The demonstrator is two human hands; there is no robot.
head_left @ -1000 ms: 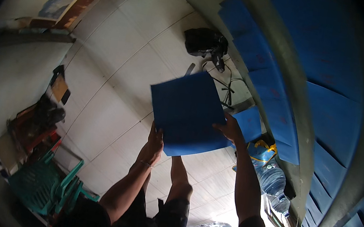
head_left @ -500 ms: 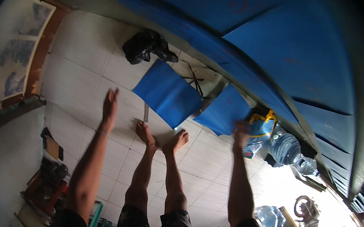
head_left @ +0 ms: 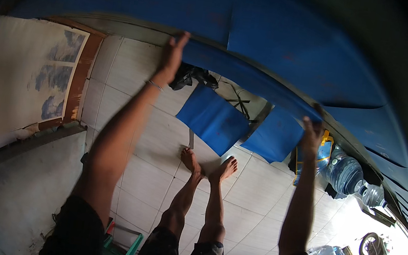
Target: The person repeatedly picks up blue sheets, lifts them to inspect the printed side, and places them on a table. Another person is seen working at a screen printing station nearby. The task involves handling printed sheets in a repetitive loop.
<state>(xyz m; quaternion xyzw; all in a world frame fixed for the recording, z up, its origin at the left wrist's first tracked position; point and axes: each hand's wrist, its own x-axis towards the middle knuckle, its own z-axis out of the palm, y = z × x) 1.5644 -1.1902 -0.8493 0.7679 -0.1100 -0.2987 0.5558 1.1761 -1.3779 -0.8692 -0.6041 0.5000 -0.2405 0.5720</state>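
A long blue sheet with a curved, folded-looking edge runs along the front of the blue-covered surface. At its left end is my left hand, fingers pointing away and closed at the edge; part of the grip is hidden. My right hand closes on the sheet's right end, with the fingertips partly behind it. Below, on the tiled floor, lie one blue rectangular piece and, beside it, a second blue piece. Both lie beyond my bare feet.
A black plastic bag and dark straps lie under the ledge. Right of my right hand stand a blue-yellow bag and large clear water bottles. A green plastic chair is behind, and a motorbike stands outside.
Both hands have moved forward from over the floor to the ends of the blue sheet and taken hold of it. The view has shifted, so the floor things appear further right.
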